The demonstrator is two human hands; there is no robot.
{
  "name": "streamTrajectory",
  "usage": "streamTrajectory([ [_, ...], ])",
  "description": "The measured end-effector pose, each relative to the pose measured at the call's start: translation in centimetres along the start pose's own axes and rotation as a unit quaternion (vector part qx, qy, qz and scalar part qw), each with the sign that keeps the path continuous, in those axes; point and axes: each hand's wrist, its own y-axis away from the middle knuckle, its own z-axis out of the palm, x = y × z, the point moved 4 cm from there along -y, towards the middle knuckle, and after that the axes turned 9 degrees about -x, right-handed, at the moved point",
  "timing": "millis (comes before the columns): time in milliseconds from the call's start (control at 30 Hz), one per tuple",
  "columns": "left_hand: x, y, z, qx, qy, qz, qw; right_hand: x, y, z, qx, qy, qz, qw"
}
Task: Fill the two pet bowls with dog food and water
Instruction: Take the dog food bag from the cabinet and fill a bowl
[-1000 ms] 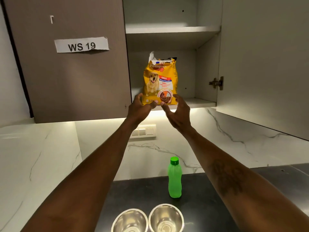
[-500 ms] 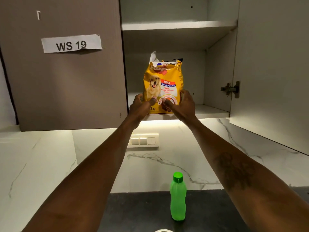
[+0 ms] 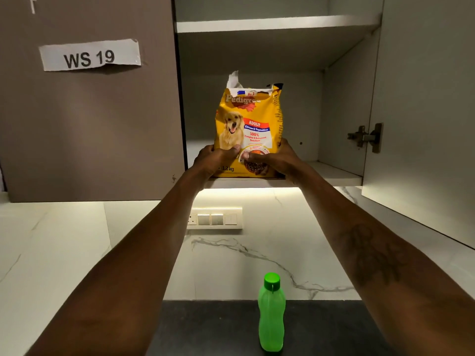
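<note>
While the torn-open dog food bag (image 3: pixel 250 129) stands on the cupboard shelf (image 3: pixel 334 173), both hands grip its base.

Yellow dog food bag (image 3: pixel 250 129) upright, top torn; green bottle (image 3: pixel 271 313) capped, upright

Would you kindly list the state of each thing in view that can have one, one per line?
Dog food bag: upright on the lower cupboard shelf, top torn open, gripped near its base.
Left hand: closed on the bag's left side.
Right hand: closed on the bag's right side.
Right cupboard door: swung open.
Left cupboard door: shut.
Green bottle: upright on the dark counter, capped.
</note>
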Motion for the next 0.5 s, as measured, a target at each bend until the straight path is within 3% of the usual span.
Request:
streamTrajectory([
  [200,0.5,2.4,-0.1,-0.013,0.003,0.033,0.999,-1.1,2.4,0.2,-0.011,-0.044,0.005,0.999],
  [500,0.9,8.0,-0.2,-0.017,0.133,0.112,0.985,-3.4,7.9,3.9,-0.001,-0.082,-0.035,0.996],
])
